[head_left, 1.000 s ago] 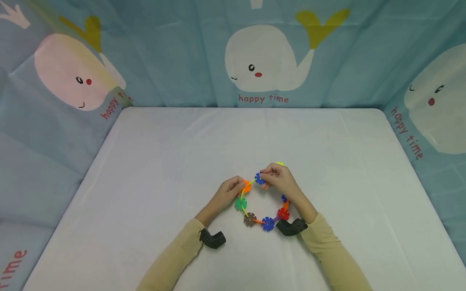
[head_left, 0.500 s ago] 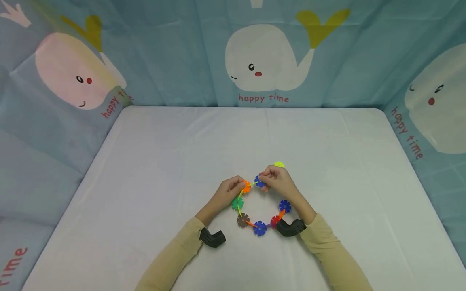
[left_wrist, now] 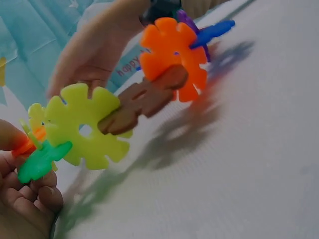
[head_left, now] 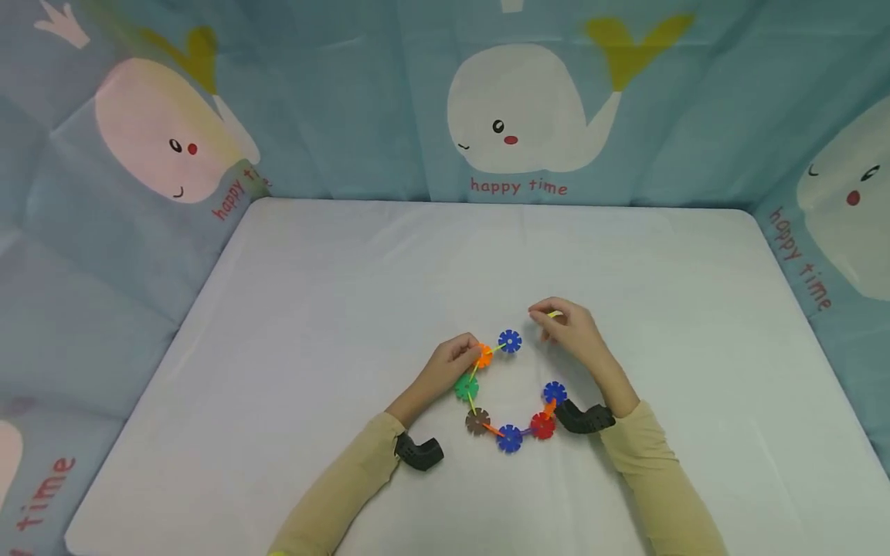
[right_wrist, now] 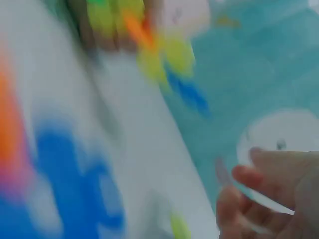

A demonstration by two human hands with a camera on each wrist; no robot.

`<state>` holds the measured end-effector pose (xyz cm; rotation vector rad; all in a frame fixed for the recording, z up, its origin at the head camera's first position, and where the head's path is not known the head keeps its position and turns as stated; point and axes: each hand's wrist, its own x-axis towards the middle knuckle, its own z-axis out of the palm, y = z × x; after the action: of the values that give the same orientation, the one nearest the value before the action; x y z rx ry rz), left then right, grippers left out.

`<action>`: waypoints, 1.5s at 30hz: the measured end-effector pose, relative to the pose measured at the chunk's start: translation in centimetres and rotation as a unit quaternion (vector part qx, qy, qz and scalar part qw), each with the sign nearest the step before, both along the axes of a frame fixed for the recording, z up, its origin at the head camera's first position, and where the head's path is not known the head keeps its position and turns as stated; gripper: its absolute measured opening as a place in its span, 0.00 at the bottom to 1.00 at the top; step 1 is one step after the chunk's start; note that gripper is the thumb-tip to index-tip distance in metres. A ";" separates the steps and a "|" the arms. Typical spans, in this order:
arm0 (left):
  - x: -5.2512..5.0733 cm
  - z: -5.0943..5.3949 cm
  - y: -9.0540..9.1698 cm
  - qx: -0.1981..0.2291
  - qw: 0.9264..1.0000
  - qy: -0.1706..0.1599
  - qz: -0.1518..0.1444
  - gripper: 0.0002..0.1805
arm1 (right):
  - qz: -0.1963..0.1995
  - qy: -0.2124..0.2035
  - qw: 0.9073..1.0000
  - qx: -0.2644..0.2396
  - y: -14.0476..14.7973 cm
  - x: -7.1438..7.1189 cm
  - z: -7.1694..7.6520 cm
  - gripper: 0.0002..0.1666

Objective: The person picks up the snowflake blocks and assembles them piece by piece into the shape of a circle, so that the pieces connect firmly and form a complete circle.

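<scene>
A chain of interlocking plastic snowflake discs curves in an unjoined ring above the white table. My left hand [head_left: 448, 367] pinches its orange disc [head_left: 484, 355]. From there the chain runs through a green disc [head_left: 467, 387], a brown disc [head_left: 477, 422] and a red disc [head_left: 543, 425] to a blue end disc [head_left: 554, 392]. The other blue end disc [head_left: 511, 340] sticks out beyond the left fingers. My right hand [head_left: 573, 332] is apart from the chain, its fingers loosely bent. A loose yellow disc [head_left: 554, 313] shows partly behind them; the right wrist view is blurred.
The white table [head_left: 334, 309] spreads around both hands. A blue whale-print cloth [head_left: 361, 100] rises at its back and sides. Black wrist devices [head_left: 419, 453] sit on both wrists, the right one close to the chain's blue and red discs.
My right hand has let go of the upper blue end disc and moved right, to the loose yellow disc. My left hand keeps its pinch. The head view has shifted slightly.
</scene>
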<state>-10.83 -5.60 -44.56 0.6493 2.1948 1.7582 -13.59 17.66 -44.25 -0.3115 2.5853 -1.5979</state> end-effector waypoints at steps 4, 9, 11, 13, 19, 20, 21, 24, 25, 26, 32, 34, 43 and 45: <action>-0.1 0.1 0.0 0.000 1.000 -0.014 -0.004 0.06 | -0.017 0.019 0.992 0.124 2.1 -0.5 -0.7 0.27; -0.2 0.0 -0.1 0.000 1.000 -0.023 -0.010 0.05 | -0.018 0.041 0.981 0.186 2.4 -0.7 -1.9 0.23; -0.2 0.0 0.0 0.001 1.000 -0.026 -0.006 0.05 | -0.036 0.040 0.984 0.171 2.3 -0.7 -2.1 0.18; -0.3 -0.1 0.0 0.002 1.000 -0.029 0.000 0.05 | -0.054 0.033 0.990 0.129 2.3 -0.5 -1.9 0.14; -0.3 -0.2 0.0 0.003 0.999 -0.036 0.011 0.05 | -0.002 0.037 0.999 -0.013 1.8 0.3 -0.8 0.06; -0.3 -0.2 0.0 0.004 0.999 -0.036 0.011 0.05 | 0.011 0.040 0.999 -0.030 1.6 0.5 -0.7 0.06; -0.3 -0.2 0.0 0.005 0.999 -0.036 0.011 0.06 | 0.018 0.040 0.998 -0.046 1.4 0.7 -0.5 0.05; -0.3 -0.2 0.0 0.004 0.999 -0.037 0.010 0.06 | 0.020 0.046 0.997 -0.066 0.6 1.4 0.6 0.05; -0.3 -0.2 0.1 0.005 0.999 -0.038 0.010 0.06 | 0.020 0.047 0.996 -0.070 0.3 1.6 1.0 0.05; -0.4 -0.7 0.1 0.007 0.999 -0.037 0.009 0.06 | 0.020 0.050 0.996 -0.074 0.1 1.8 1.4 0.05; -0.5 -0.8 0.0 0.023 0.998 -0.058 0.002 0.08 | 0.036 0.058 0.995 -0.074 -1.0 2.4 2.4 0.05; -0.3 -0.3 -0.1 0.017 0.998 -0.059 0.001 0.09 | 0.044 0.057 0.994 -0.077 -1.3 2.5 2.4 0.05; -0.3 -0.2 0.0 -0.001 0.999 -0.042 0.002 0.10 | 0.074 0.069 0.993 -0.068 -2.8 3.2 2.2 0.05; -0.3 -0.3 0.1 0.001 1.000 -0.030 0.000 0.10 | 0.077 0.075 0.992 -0.066 -2.9 3.3 2.2 0.05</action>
<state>-11.17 -5.50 -44.90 0.5892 2.1541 1.7560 -10.30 14.74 -42.09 -0.6481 2.4909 -1.7553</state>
